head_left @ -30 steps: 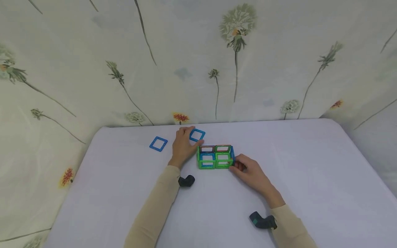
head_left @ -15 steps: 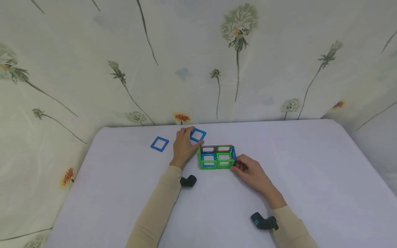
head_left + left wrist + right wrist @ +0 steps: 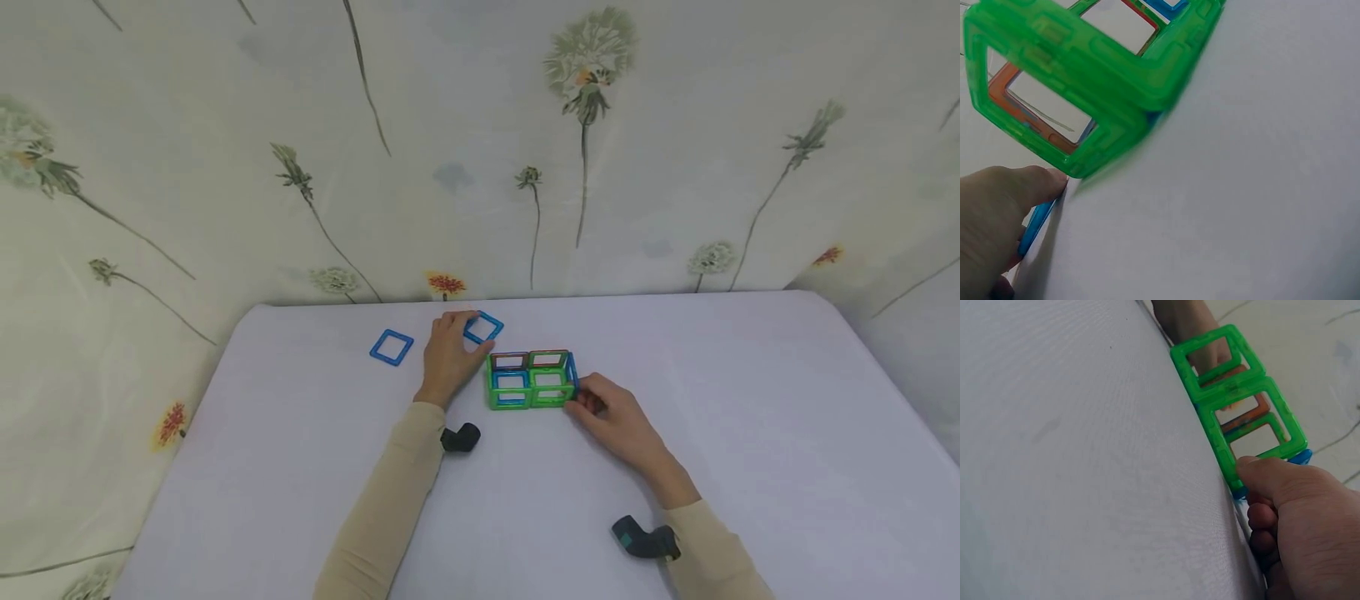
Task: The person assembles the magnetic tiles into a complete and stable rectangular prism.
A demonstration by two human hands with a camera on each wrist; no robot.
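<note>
An open-topped box of magnetic tiles (image 3: 531, 388) stands on the white table, with green, blue and red-brown square frames. At its right end my right hand (image 3: 611, 417) grips the corner. The right thumb lies on the green front tile (image 3: 1266, 434), and the other fingers curl by the blue end tile (image 3: 572, 372). Left of the box, my left hand (image 3: 447, 354) pinches a loose blue square tile (image 3: 491, 319) between thumb and fingers. In the left wrist view this blue tile (image 3: 1038, 226) shows edge-on below the thumb, whose tip is right at the box's green corner.
Another blue square tile (image 3: 392, 347) lies flat to the left of the left hand. The white-covered table (image 3: 525, 508) ends at the back against a flower-patterned cloth (image 3: 465, 225). Black wrist cameras (image 3: 645, 537) jut from both sleeves.
The whole scene sits slightly further right in the head view. Both hands, the box and the loose tiles keep their places relative to one another.
</note>
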